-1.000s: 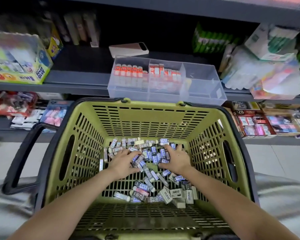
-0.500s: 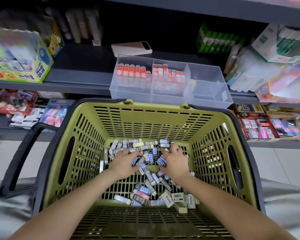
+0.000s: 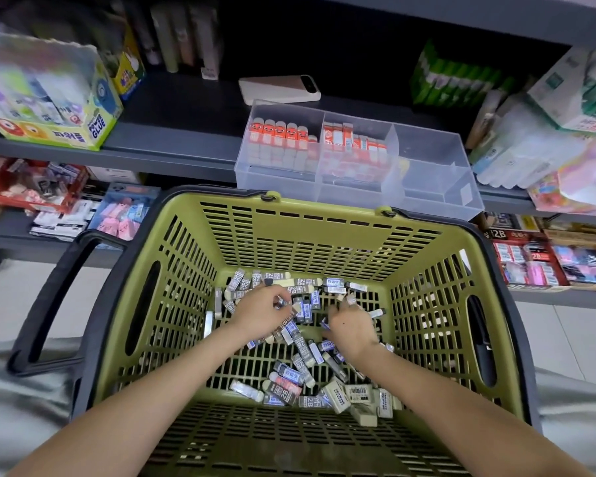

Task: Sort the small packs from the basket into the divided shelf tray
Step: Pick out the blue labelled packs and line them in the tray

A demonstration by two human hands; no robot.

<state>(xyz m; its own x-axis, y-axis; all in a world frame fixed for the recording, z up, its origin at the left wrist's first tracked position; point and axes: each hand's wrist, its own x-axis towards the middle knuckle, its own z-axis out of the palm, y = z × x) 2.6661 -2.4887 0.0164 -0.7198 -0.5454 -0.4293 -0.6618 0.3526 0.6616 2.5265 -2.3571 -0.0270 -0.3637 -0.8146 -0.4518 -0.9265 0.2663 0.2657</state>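
Basket (image 3: 289, 235) of small packs (image 3: 291, 371), 2 hands inside.
Left hand (image 3: 262, 311) curls round some; right hand (image 3: 353, 325) grip unclear, blurred; tray (image 3: 427, 156) at 12 o'clock, for short reaches.

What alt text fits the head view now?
A person's left hand and right hand reach into loose small packs on the floor of a green basket, the left hand's fingers curled round a few. Behind it, a clear divided tray on a shelf holds orange-and-white packs in its left and middle compartments.
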